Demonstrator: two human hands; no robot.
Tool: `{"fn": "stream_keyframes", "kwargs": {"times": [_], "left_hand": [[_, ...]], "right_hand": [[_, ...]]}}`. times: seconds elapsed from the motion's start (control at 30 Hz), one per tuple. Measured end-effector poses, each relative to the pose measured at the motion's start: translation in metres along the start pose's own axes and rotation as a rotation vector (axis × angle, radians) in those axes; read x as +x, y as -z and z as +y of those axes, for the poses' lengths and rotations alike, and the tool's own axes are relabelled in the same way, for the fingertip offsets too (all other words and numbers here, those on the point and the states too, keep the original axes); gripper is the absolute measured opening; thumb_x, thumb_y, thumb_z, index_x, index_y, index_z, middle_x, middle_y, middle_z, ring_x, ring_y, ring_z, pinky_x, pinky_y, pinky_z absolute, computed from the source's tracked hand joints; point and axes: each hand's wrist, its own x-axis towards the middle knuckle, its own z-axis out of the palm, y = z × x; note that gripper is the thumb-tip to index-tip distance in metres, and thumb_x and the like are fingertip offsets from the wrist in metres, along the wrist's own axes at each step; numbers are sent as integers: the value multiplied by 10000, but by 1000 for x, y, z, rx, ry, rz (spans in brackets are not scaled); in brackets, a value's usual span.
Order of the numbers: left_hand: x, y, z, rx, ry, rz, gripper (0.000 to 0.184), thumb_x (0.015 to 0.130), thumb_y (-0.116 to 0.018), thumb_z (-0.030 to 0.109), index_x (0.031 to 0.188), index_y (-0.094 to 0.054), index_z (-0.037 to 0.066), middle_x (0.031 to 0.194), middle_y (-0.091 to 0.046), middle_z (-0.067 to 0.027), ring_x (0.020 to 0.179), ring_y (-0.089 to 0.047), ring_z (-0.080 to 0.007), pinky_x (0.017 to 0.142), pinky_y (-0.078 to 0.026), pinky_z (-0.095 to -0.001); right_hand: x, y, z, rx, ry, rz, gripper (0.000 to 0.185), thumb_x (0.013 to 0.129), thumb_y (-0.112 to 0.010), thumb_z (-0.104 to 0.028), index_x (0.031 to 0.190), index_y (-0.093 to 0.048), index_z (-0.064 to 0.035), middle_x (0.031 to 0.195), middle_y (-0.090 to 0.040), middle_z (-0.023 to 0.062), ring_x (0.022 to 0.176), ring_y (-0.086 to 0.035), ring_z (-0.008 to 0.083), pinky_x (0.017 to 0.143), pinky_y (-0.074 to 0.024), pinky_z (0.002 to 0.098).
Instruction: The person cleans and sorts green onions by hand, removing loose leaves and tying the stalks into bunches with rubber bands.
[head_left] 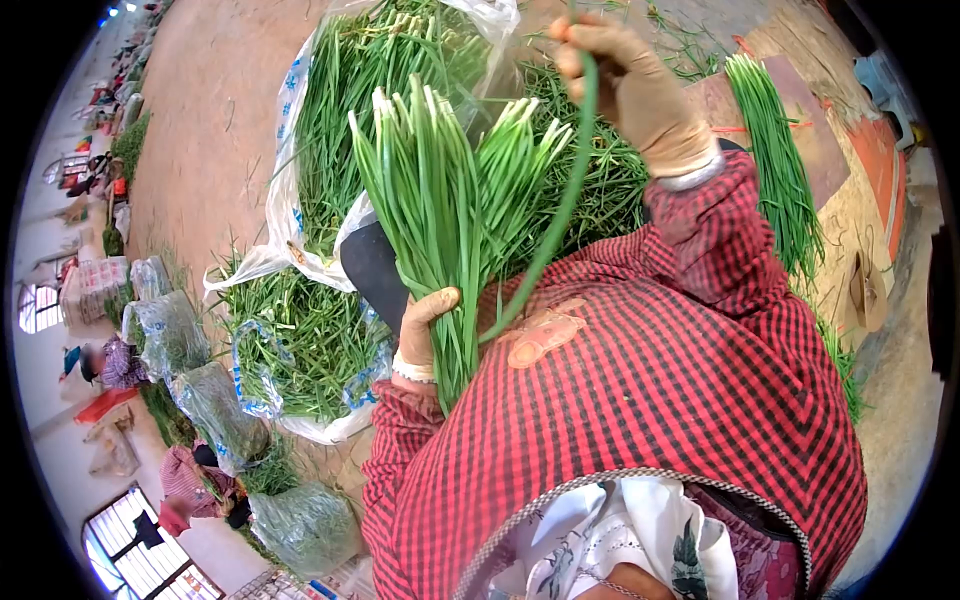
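My left hand [424, 328], in a tan glove, is closed around the lower part of a bunch of green chives [440, 200]. Their pale cut ends point up and fan into two clumps. Raised at the upper right, my gloved right hand [640, 95] has its fingers closed on a single long green leaf [566, 205]. That leaf is blurred and curves down towards the bunch's right side; whether its lower end touches the bunch I cannot tell. An orange patch shows at the right fingertips.
A clear plastic bag [290, 150] of chives lies open beyond the bunch. Loose leaves [300, 340] lie on plastic at the left. A tied bundle of chives [775, 160] rests on a board at the right. Wrapped bales [305, 525] and other people [190, 485] are along the left.
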Motion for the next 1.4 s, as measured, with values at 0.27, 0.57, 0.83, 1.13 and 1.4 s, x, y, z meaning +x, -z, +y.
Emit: {"fn": "stream_keyframes", "kwargs": {"times": [0.27, 0.57, 0.83, 1.13, 1.4], "left_hand": [[4, -11, 30, -11, -182, 22, 486, 759, -691, 12, 1216, -534, -37, 1070, -657, -135, 919, -659, -205, 802, -550, -316], [65, -114, 30, 1272, -787, 157, 987, 749, -705, 256, 1491, -111, -7, 936, -640, -266, 767, -641, -413, 693, -513, -475], [53, -150, 33, 1149, -698, -401, 647, 857, -685, 362, 1302, -482, -60, 978, -676, -210, 907, -676, -321, 797, -526, -381], [80, -113, 36, 390, -579, -195, 736, 797, -774, 324, 1374, -449, 2, 1282, -548, -174, 1125, -555, -234, 954, -457, -361], [108, -134, 32, -321, -288, -468, 566, 942, -551, 122, 1422, -289, -22, 1335, -485, -177, 1181, -519, -250, 1010, -424, -369]], "right_hand": [[-36, 46, 54, -686, -511, -140, 1077, 796, -619, -658, 1475, -175, 50, 1456, -346, 272, 1285, -455, 334, 1080, -369, 432], [-3, -17, 68, -40, -52, -119, 686, 822, -733, -419, 1339, -454, -64, 1235, -558, 86, 1082, -566, 196, 913, -481, 350], [-19, 34, 8, 73, -180, 99, 332, 838, -656, -185, 1129, -600, -36, 877, -655, 42, 688, -630, 126, 610, -533, 249], [-53, 67, -11, -93, -341, 67, 387, 827, -656, -174, 1180, -586, -32, 967, -666, 53, 748, -630, 124, 652, -528, 255], [-50, 36, 5, -221, -292, -145, 522, 809, -727, -202, 1268, -544, -31, 1102, -648, 64, 927, -609, 130, 777, -509, 275]]}}
